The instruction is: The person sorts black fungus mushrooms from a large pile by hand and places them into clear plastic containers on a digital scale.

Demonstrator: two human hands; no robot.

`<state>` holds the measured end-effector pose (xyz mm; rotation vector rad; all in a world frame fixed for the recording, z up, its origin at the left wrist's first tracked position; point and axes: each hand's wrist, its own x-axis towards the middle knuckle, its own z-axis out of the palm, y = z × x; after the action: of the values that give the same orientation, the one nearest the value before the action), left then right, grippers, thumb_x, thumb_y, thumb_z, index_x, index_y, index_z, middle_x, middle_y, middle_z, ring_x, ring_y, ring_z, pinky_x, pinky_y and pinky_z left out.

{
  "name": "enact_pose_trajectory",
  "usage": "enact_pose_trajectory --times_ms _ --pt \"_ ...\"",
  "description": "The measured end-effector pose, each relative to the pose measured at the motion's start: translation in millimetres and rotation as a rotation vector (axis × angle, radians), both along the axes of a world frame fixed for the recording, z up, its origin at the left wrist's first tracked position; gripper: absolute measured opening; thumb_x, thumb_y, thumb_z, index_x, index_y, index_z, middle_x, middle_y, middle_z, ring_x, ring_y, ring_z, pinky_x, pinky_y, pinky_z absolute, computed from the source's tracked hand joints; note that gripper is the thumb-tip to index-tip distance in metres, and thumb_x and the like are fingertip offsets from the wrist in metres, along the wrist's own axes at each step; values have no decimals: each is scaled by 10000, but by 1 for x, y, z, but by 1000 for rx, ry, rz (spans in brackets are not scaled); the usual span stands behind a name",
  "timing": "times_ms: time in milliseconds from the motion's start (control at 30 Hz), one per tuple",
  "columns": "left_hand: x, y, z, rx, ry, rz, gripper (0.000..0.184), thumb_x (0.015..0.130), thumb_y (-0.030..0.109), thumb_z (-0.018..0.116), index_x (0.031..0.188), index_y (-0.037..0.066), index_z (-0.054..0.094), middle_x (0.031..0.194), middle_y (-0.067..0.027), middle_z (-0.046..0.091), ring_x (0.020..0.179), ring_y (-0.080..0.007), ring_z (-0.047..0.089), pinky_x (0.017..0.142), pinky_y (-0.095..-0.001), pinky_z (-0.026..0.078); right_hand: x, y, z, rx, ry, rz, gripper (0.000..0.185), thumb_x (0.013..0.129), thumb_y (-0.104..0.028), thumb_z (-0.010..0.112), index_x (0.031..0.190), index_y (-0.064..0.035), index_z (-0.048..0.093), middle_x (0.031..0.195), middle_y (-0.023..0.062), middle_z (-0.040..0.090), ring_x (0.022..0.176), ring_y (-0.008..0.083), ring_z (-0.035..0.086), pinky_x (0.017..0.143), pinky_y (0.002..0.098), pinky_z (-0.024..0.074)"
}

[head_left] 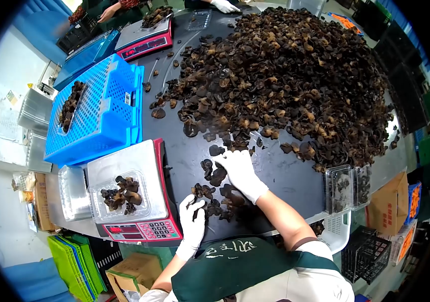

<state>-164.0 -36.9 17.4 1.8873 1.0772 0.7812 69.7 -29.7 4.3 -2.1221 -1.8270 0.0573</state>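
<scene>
My left hand (192, 224), in a white glove, is just right of the red scale (160, 231), its fingers curled at the edge of some loose dark fungus pieces (215, 206); what they hold, if anything, is hidden. My right hand (240, 173), also gloved in white, reaches over the dark table with its fingertips at pieces by the near edge of the large fungus pile (275, 75). Its grip is too small to make out. On the scale, a clear plastic tray (142, 209) holds a small heap of fungus (121, 194).
Left of the scale are stacked clear trays (72, 194). Behind it, an upturned blue crate (105, 113) bears a filled tray. A second scale (147, 46) stands farther back, near other people's hands. Clear containers (339, 190) sit at the right edge, beside a white basket (336, 232).
</scene>
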Motion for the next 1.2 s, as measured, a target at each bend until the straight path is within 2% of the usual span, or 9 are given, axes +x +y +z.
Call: enact_pose_trajectory --times_ms 133,200,333,467,600,867,1000,1133,1200 --pt "-1 4 3 -25 -45 31 265 766 -51 598 1004 45 660 1230 -152 508 1110 -294 528 985 -371 410 23 -13 6 35 150 51 291 835 -95 534 1083 -174 665 977 86 626 835 221 589 739 353 410" --pt "0 8 0 6 -24 42 277 770 -61 592 1014 52 658 1233 -148 507 1096 -282 533 978 -365 418 30 -28 30 326 676 68 336 818 -56 582 1140 -129 648 956 73 657 836 205 624 719 330 471" --pt "6 19 -1 67 0 62 288 789 -64 578 1032 69 654 1228 -136 514 1096 -278 530 976 -367 418 57 -100 95 -30 1526 -248 258 838 -68 612 1081 3 661 957 62 672 910 164 611 844 356 479" --pt "11 35 -8 96 33 77 263 812 -44 567 1031 69 659 1196 -142 541 1118 -286 522 990 -373 403 112 -170 81 -364 1402 467 329 765 -198 725 1021 7 704 974 139 701 883 286 638 859 409 462" --pt "21 40 -4 189 173 -95 257 798 -4 613 1036 80 663 1187 -149 552 1113 -309 519 987 -385 402 87 -177 89 -428 1135 184 223 769 -164 722 932 -11 723 940 141 708 834 266 650 810 352 484" --pt "19 41 -2 307 335 -273 230 754 66 657 982 93 639 984 -113 615 1024 -338 541 929 -430 407 -32 -93 36 169 418 18 195 715 -128 698 908 -105 692 888 48 632 834 248 587 724 374 458" --pt "5 40 -8 280 275 -194 105 747 40 672 837 64 624 774 -102 582 794 -313 550 748 -412 425 -41 -90 11 20 433 127 189 709 -75 676 897 -95 678 891 61 629 841 258 597 736 353 481" --pt "2 31 -11 265 273 -138 105 760 49 677 854 68 634 759 -78 582 808 -300 549 772 -403 424 -20 -92 25 112 1029 -39 141 829 -54 601 954 -25 660 946 129 678 902 277 661 813 331 520" --pt "4 29 -7 246 256 -123 149 759 57 683 904 73 653 749 -58 583 843 -276 542 810 -389 418 -3 -96 26 156 975 -130 145 846 -42 605 976 -11 662 951 116 688 895 224 673 827 305 515"
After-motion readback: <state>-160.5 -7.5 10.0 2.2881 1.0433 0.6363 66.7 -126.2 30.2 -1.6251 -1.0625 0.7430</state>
